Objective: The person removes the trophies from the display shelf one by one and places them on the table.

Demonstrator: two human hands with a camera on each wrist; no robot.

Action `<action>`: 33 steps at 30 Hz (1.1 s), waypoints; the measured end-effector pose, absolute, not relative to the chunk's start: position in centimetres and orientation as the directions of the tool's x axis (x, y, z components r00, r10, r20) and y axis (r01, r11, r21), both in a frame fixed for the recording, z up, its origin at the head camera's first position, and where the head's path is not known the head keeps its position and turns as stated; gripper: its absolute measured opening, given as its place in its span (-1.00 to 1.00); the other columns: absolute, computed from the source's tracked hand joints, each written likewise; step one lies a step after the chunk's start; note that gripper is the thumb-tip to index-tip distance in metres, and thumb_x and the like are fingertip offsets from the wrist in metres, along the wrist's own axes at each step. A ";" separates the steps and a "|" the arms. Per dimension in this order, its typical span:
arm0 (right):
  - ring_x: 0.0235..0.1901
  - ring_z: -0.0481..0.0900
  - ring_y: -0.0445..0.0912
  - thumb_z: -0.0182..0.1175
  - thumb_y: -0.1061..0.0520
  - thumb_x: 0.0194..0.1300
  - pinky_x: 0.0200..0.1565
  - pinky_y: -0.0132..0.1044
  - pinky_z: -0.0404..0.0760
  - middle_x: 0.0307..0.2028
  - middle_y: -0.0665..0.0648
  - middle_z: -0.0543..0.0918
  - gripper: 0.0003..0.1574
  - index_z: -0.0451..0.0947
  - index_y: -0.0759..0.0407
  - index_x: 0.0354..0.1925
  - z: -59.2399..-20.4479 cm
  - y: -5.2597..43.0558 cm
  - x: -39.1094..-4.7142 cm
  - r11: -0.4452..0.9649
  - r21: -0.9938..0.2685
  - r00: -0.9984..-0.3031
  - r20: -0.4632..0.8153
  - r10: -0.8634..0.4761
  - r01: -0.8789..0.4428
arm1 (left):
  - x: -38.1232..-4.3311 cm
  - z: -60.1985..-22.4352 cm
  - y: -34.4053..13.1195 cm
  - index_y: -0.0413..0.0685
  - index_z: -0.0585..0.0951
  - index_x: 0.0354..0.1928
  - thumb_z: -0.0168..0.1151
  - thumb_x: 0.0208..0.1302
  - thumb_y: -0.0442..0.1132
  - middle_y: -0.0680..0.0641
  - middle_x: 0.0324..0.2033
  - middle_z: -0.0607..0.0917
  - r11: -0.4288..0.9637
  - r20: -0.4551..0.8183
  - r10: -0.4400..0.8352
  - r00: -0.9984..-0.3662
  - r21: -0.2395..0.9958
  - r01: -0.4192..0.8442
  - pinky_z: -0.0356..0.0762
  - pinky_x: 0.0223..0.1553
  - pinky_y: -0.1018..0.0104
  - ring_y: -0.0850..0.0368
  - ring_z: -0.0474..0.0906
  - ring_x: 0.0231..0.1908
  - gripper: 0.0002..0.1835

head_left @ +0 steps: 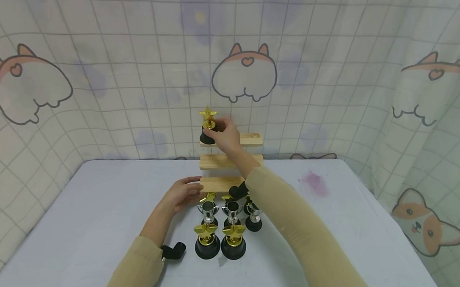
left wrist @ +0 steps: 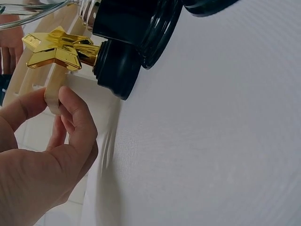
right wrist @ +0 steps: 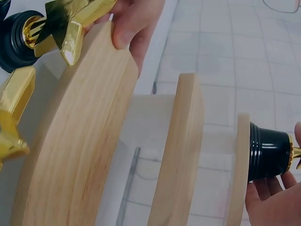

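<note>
My right hand (head_left: pixel 228 139) holds a small gold star trophy (head_left: pixel 208 114) upright by its black base at the left end of the top board (head_left: pixel 253 139) of a three-step wooden stand. In the right wrist view the base (right wrist: pixel 269 153) meets that board's upper face, with fingers around its side. My left hand (head_left: pixel 180 195) pinches the left end of the lowest board (head_left: pixel 219 184) between thumb and fingers, as the left wrist view shows. Right beside those fingers stands another star trophy (left wrist: pixel 56 49). The middle board (head_left: pixel 218 161) bears nothing in the part that shows.
Several trophies crowd the table before the stand: silver cups (head_left: pixel 233 208) and, nearest me, two gold stars on black bases (head_left: pixel 207 247). My right forearm passes just above the rightmost ones. A patterned cloth (head_left: pixel 140 94) hangs behind the white table (head_left: pixel 110 198).
</note>
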State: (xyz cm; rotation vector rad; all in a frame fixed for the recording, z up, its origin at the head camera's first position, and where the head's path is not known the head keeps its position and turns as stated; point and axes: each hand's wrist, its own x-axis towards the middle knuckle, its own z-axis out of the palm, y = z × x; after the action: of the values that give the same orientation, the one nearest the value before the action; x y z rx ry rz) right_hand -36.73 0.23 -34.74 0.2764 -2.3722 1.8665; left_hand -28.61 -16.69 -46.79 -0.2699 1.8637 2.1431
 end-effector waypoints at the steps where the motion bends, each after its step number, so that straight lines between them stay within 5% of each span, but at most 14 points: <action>1: 0.18 0.54 0.00 0.44 0.05 0.33 0.14 -0.26 0.61 0.18 0.14 0.59 -0.38 0.47 0.21 0.25 -34.8 0.1 -36.7 0.227 -0.951 -0.977 0.200 -0.072 -0.211 | -28.6 -46.8 -16.7 -0.29 0.36 0.44 0.23 0.42 -0.41 -0.37 0.23 0.51 -0.123 -0.328 0.092 -0.940 0.933 -0.337 0.70 -0.02 0.23 0.06 0.68 -0.10 -0.41; 33: 0.17 0.55 -0.02 0.45 0.12 0.32 0.15 -0.29 0.59 0.15 0.13 0.60 -0.41 0.48 0.23 0.23 -33.9 -0.2 -36.8 0.249 -0.951 -0.983 0.175 -0.058 -0.184 | -28.4 -46.5 -16.6 -0.29 0.34 0.46 0.21 0.42 -0.42 -0.38 0.26 0.49 -0.135 -0.336 0.102 -0.936 0.928 -0.348 0.70 -0.02 0.23 0.07 0.68 -0.10 -0.40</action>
State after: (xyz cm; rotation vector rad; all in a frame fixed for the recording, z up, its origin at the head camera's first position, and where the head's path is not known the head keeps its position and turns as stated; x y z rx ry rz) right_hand -36.79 -0.18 -33.88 0.2337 -2.3987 1.8490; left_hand -28.39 -16.61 -46.50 -0.2755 1.8392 2.1456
